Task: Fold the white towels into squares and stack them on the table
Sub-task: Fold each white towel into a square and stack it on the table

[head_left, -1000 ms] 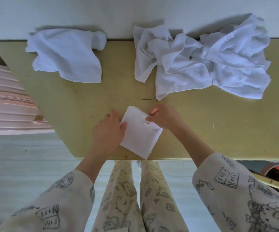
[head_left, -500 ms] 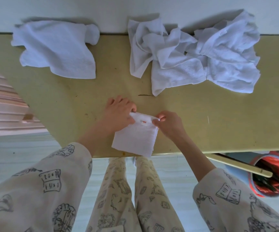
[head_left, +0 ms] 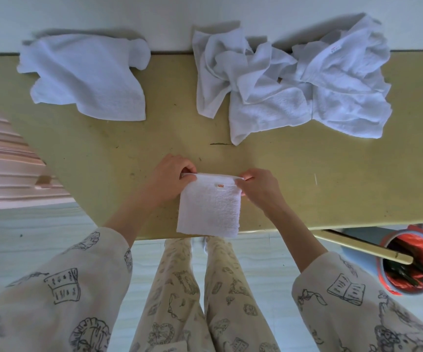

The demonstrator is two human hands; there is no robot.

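Each hand, left hand and right hand, pinches a far corner of the folded towel on the desk; squaring looks finished, so stacking it comes next

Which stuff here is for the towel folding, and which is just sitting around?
For the job:
folded towel, pinched by left hand and right hand
loose towel
towel pile
table

Just lying about:
red-lined bin
pink ridged thing

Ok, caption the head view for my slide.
Both hands pinch a folded towel's far corners on the table.
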